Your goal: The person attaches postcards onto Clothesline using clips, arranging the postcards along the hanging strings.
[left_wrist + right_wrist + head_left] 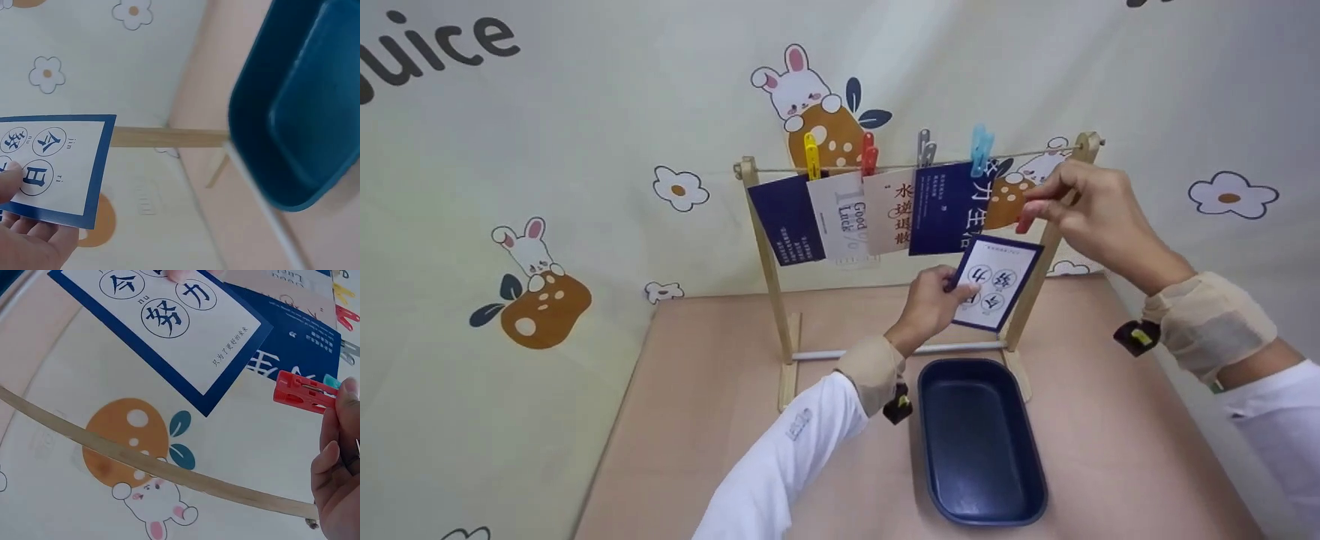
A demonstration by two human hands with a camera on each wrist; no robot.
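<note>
My left hand pinches a white card with a dark blue border between thumb and fingers, below the right part of the line. The card bears circled blue characters. Above and right of it, my right hand pinches a red clothespin, whose nose points toward the hanging cards. On the twine hang several cards: a dark blue one, a white one, a pinkish one and another dark blue one. Yellow, red, grey and light blue clothespins grip the line there.
The twine runs between two posts of a wooden stand, joined low by a white bar. In front of it sits a dark blue basin on the pinkish table. A printed cloth hangs behind.
</note>
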